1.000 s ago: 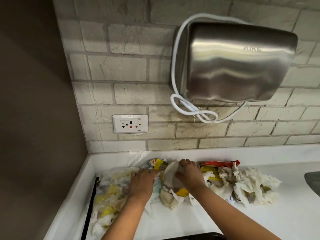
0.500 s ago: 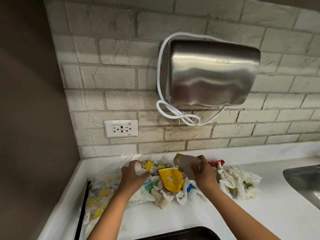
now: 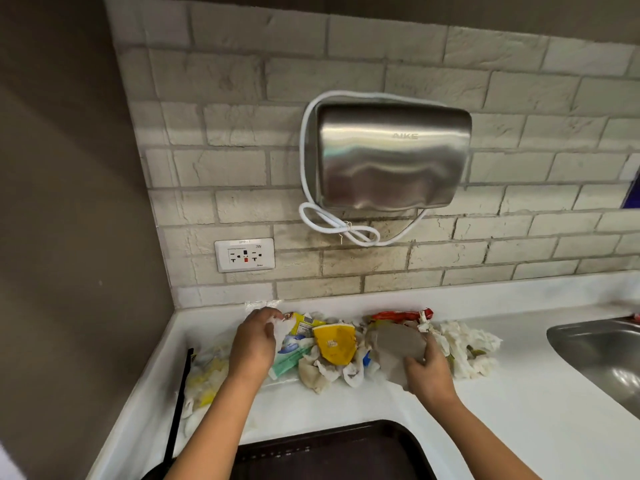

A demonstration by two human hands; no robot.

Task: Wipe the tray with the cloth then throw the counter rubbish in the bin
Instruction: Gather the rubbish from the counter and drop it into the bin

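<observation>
A white counter [image 3: 519,403] runs along a pale brick wall, with a steel hand dryer [image 3: 394,161] mounted above and a double socket [image 3: 244,255] to its left. A steel sink [image 3: 602,355] sits at the right edge. At the near edge lies the dark brown tray [image 3: 332,452], apart from both hands. The rubbish pile [image 3: 332,348] stretches along the far side of the counter: crumpled white tissues [image 3: 467,344] at the right, a red wrapper [image 3: 401,314] against the backsplash, a yellow paper cup [image 3: 335,342] in the middle, clear plastic bags [image 3: 207,372] at the left. The right hand [image 3: 429,370] grips a flattened grey-brown paper piece [image 3: 398,348], fingers curled round its right edge, thumb on its near side. The left hand [image 3: 254,342] rests in the pile's left part, fingers bent and pinching white tissue [image 3: 282,327].
</observation>
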